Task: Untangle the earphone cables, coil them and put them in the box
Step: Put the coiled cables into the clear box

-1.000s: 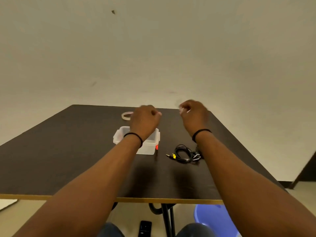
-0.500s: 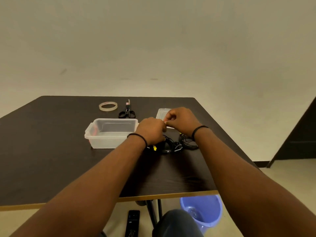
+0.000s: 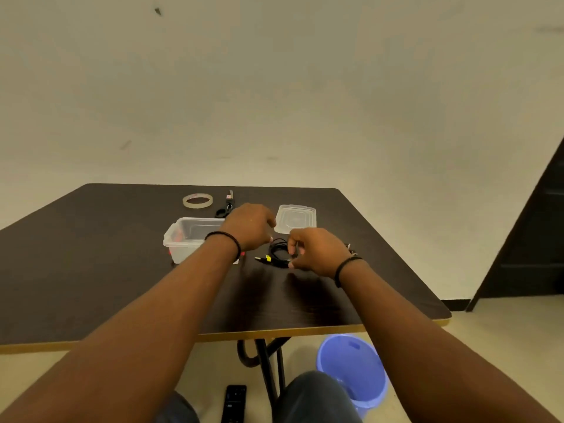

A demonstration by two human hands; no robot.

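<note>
A coiled black earphone cable (image 3: pixel 276 254) with a yellow tag by its plug lies on the dark table (image 3: pixel 91 270), right of the clear plastic box (image 3: pixel 183 242). My right hand (image 3: pixel 317 251) is at the coil's right side, with curled fingers and thumb pinching its loops. My left hand (image 3: pixel 250 227) hovers over the box's right end. Its fingers are curled downward and seen from the back, so what lies under them is hidden. A bit of another dark cable (image 3: pixel 349 247) peeks out behind my right wrist.
The box's clear lid (image 3: pixel 296 218) lies behind my hands. A tape roll (image 3: pixel 197 200) and black scissors (image 3: pixel 225 207) sit further back. Something red shows inside the box. Below the table edge are a blue bucket (image 3: pixel 351 370) and a remote (image 3: pixel 233 403) on the floor.
My hands were raised together, then dropped to the cables and touched. Now they have separated: the left has shifted over the box, and the right stays on the coil.
</note>
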